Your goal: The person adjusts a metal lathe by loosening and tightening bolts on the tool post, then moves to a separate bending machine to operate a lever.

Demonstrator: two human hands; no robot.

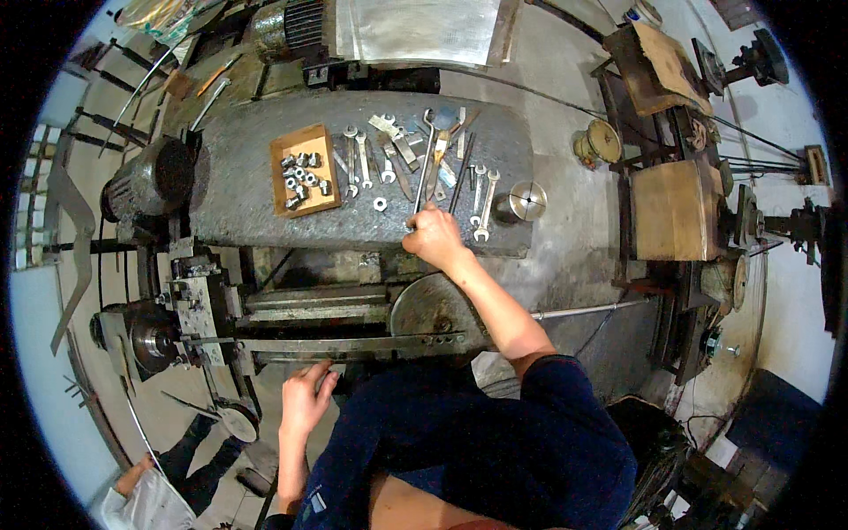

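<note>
My right hand (435, 238) is closed round the lower end of a long wrench (425, 172), whose jaw end points away from me over the bench plate (243, 190). Around it lie several other open-ended wrenches (486, 205), flat metal pieces (404, 150) and a dark thin rod (461, 174). Down at the front of the machine, my left hand (307, 396) hangs loosely with the thumb apart from the bent fingers, and nothing shows in it. A single nut (380, 204) rests on the plate, left of my right hand.
A cardboard box (305, 208) of metal fittings stands left on the plate, a round metal cylinder (527, 201) at its right end. Machine rails and a long bar (353, 345) run before me. A motor (159, 181) sits left; another person (150, 495) is at lower left.
</note>
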